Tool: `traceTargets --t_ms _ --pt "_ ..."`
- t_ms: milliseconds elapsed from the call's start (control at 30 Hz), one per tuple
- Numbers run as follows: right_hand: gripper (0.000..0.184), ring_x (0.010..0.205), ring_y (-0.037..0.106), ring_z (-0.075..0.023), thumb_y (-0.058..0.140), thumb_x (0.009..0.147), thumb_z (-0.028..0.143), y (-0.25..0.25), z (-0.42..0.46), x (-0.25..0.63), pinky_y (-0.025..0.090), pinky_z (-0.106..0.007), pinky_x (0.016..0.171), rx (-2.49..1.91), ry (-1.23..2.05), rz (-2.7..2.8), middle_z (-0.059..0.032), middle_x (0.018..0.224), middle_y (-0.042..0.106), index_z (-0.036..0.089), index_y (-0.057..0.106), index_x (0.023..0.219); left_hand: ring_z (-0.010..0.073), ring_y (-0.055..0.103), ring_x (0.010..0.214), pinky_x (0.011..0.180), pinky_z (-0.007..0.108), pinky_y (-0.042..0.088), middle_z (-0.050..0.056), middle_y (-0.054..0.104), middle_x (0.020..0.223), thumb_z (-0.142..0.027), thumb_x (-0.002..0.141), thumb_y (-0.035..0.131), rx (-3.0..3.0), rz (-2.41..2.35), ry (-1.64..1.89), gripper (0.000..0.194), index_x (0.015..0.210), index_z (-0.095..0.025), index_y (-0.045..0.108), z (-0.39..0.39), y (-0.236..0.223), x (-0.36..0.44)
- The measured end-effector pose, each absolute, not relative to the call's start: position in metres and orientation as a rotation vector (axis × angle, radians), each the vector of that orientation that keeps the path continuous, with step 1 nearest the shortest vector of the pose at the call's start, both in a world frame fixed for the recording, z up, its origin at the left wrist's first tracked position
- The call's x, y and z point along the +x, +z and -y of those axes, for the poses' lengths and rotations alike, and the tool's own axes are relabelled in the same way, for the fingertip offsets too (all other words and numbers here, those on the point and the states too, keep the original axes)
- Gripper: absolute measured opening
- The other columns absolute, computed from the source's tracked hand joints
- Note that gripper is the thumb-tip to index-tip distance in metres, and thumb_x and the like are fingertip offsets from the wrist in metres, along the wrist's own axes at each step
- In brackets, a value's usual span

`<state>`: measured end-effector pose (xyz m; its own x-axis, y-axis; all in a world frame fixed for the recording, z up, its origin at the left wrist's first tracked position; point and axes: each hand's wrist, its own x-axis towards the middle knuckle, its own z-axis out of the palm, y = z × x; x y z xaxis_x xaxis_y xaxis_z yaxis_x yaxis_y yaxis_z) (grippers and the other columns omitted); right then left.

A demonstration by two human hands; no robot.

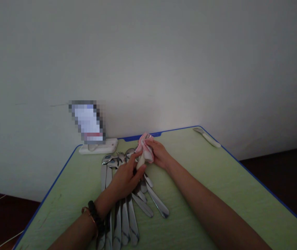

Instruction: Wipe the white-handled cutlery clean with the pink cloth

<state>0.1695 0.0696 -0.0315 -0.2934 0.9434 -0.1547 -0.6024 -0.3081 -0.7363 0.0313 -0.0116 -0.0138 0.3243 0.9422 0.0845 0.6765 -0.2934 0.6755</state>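
My left hand grips the cream handle of a piece of cutlery, which points up and away from me. My right hand is closed on a pink and white cloth wrapped around the cutlery's upper part. A bit of metal shows at the cloth's top, but I cannot tell whether it is a fork or a spoon. Beneath my left hand lie several metal spoons and forks, fanned out with their handles towards me. My left forearm covers part of them.
A pale green table with a blue edge stands against a grey wall. At the back left, a blurred phone-like screen leans on a white stand. One cream-handled piece of cutlery lies near the far right corner.
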Motion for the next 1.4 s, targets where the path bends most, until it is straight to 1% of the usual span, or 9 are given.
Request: traceTargets --t_ms 267,533,733,867,1067,1267,1400 --pt "0.009 0.057 0.054 -0.0100 0.060 0.061 0.016 -0.0312 -0.0703 0.1683 0.042 -0.022 0.058 -0.744 1.797 0.667 0.0009 0.062 0.062 0.014 0.060 0.070 0.0162 0.056 0.054 0.053 0.024 0.036 -0.004 0.059 0.061 -0.039 0.088 0.039 2.078 -1.429 0.656 0.045 0.129 -0.020 0.032 0.0112 -0.0153 0.0307" --pt "0.016 0.058 0.054 -0.0107 0.065 0.063 0.024 -0.0307 -0.0689 0.1689 0.041 -0.023 0.057 -0.755 1.798 0.729 -0.0007 0.065 0.063 0.013 0.060 0.074 0.0164 0.056 0.054 0.053 0.025 0.036 -0.004 0.058 0.061 -0.040 0.088 0.039 2.087 -1.442 0.661 0.044 0.127 -0.019 0.033 0.0122 -0.0138 0.0317" --pt "0.016 0.060 0.055 -0.0112 0.066 0.063 0.024 -0.0304 -0.0673 0.1694 0.042 -0.023 0.058 -0.736 1.801 0.733 -0.0016 0.068 0.064 0.013 0.061 0.075 0.0162 0.055 0.053 0.052 0.024 0.035 -0.003 0.057 0.061 -0.040 0.088 0.039 2.086 -1.447 0.657 0.045 0.127 -0.018 0.033 0.0117 -0.0147 0.0318" --pt "0.017 0.061 0.056 -0.0115 0.067 0.063 0.025 -0.0315 -0.0677 0.1694 0.042 -0.023 0.059 -0.741 1.788 0.739 -0.0020 0.069 0.065 0.014 0.061 0.075 0.0146 0.053 0.052 0.051 0.024 0.034 -0.004 0.058 0.062 -0.037 0.087 0.041 2.091 -1.364 0.647 0.045 0.126 -0.017 0.033 0.0125 -0.0123 0.0309" --pt "0.018 0.059 0.055 -0.0105 0.067 0.064 0.026 -0.0336 -0.0688 0.1694 0.041 -0.022 0.057 -0.747 1.804 0.759 -0.0012 0.067 0.064 0.014 0.060 0.075 0.0124 0.050 0.052 0.054 0.023 0.034 -0.006 0.054 0.060 -0.026 0.083 0.045 2.144 -1.262 0.654 0.049 0.129 -0.017 0.030 0.0125 -0.0089 0.0295" --pt "0.018 0.059 0.054 -0.0102 0.068 0.062 0.025 -0.0316 -0.0681 0.1686 0.042 -0.022 0.058 -0.745 1.788 0.723 -0.0005 0.066 0.064 0.014 0.061 0.074 0.0119 0.049 0.052 0.055 0.023 0.036 -0.007 0.053 0.061 -0.026 0.083 0.045 2.107 -1.264 0.700 0.048 0.128 -0.017 0.030 0.0127 -0.0105 0.0302" --pt "0.016 0.055 0.051 -0.0092 0.069 0.062 0.024 -0.0271 -0.0658 0.1676 0.041 -0.022 0.056 -0.735 1.771 0.678 0.0019 0.061 0.061 0.015 0.060 0.072 0.0121 0.054 0.057 0.057 0.023 0.040 -0.004 0.059 0.069 -0.028 0.084 0.045 1.969 -1.253 0.803 0.051 0.129 -0.017 0.024 0.0136 -0.0115 0.0317"
